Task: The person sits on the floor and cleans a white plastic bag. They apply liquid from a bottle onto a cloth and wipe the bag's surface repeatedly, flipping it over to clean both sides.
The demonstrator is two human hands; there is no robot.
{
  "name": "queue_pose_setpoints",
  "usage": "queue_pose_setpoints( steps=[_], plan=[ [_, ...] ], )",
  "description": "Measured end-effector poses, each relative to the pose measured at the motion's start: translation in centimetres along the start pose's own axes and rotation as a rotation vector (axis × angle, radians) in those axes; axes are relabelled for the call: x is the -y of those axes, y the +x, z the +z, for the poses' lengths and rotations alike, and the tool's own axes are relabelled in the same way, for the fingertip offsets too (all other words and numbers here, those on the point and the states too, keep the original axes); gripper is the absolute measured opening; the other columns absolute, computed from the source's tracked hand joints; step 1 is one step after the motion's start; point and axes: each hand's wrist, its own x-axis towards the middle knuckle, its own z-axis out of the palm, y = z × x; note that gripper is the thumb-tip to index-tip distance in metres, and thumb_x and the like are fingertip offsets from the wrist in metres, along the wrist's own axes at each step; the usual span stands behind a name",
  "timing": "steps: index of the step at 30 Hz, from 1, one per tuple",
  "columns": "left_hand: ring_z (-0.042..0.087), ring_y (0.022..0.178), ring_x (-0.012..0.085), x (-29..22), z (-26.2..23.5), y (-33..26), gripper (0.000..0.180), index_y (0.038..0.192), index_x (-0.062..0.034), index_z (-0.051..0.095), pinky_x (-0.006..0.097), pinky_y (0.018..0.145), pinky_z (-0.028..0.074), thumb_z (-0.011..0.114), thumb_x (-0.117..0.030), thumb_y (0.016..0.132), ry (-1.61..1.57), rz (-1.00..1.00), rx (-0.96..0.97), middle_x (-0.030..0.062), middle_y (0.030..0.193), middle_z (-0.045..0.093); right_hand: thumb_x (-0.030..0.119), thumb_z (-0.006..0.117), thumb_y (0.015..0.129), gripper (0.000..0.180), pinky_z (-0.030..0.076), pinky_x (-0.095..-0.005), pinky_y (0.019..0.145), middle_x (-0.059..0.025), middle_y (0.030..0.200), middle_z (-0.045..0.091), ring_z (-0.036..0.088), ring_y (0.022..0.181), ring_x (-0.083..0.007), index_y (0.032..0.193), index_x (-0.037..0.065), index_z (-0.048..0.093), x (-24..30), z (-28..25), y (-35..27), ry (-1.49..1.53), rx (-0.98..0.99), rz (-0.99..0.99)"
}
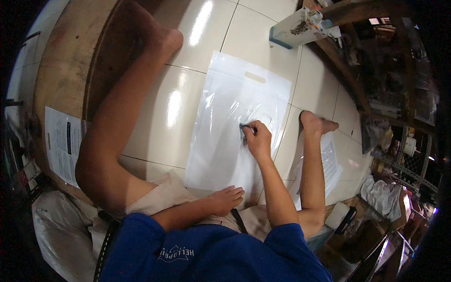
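A white plastic bag (218,141) with a die-cut handle slot lies flat on the tiled floor between my legs, its surface wrinkled and shiny. My right hand (260,140) is closed on a small dark wad of cloth (243,131), pressed against the middle of the bag; its exact kind is partly hidden by my fingers. At the bag's near edge rests my left hand (226,199), palm down with the fingers stretched out and nothing in it.
A stained, pale rectangular container (298,30) stands at the far right. Another printed plastic bag (330,164) lies by my right leg. A printed bag (62,145) hangs over the wooden bench (61,61) on the left. Cluttered metal shelving (413,164) lines the right side.
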Motion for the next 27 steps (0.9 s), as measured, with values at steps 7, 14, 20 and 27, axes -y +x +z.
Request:
queue_pose_setpoints(
  steps=[7,14,20,27],
  plan=[
    [0.019,0.148,0.0301,-0.1,-0.4,0.0,0.055,0.14,0.0004,0.044,0.047,0.12,0.015,0.049,-0.021,0.09,-0.058,0.038,-0.017,0.0187,0.156,0.028,0.021,0.069,0.083,0.023,0.05,-0.0384,0.071,-0.0178,0.083,0.067,0.065,0.077,-0.0301,0.089,-0.001,0.065,1.0,-2.7,10.3,-0.012,-0.199,0.054],
    [0.019,0.148,0.0311,0.1,0.2,0.1,0.057,0.138,-0.0005,0.047,0.048,0.12,0.015,0.053,-0.024,0.087,-0.051,0.01,-0.017,0.0199,0.156,0.028,0.021,0.071,0.082,0.022,0.05,-0.0355,0.07,-0.0174,0.081,0.066,0.063,0.074,-0.0255,0.091,0.001,0.067,0.2,-0.3,1.2,0.063,0.035,0.078],
    [0.016,0.149,0.0313,0.1,0.5,0.1,0.059,0.138,0.0002,0.047,0.048,0.12,0.014,0.055,-0.025,0.086,-0.054,0.031,-0.004,0.0201,0.156,0.027,0.021,0.069,0.082,0.023,0.049,-0.042,0.074,-0.0222,0.085,0.066,0.063,0.079,-0.0366,0.089,-0.001,0.065,2.1,0.3,5.5,0.002,-0.2,0.077],
    [0.014,0.149,0.0313,0.7,0.1,0.2,0.057,0.138,-0.0004,0.048,0.048,0.121,0.011,0.053,-0.025,0.087,-0.088,0.028,0.018,0.0206,0.157,0.025,0.014,0.069,0.086,0.015,0.048,-0.0263,0.056,-0.0053,0.069,0.064,0.06,0.06,-0.011,0.086,0.0,0.065,2.8,-2.0,9.4,0.232,0.003,0.188]
  ],
)
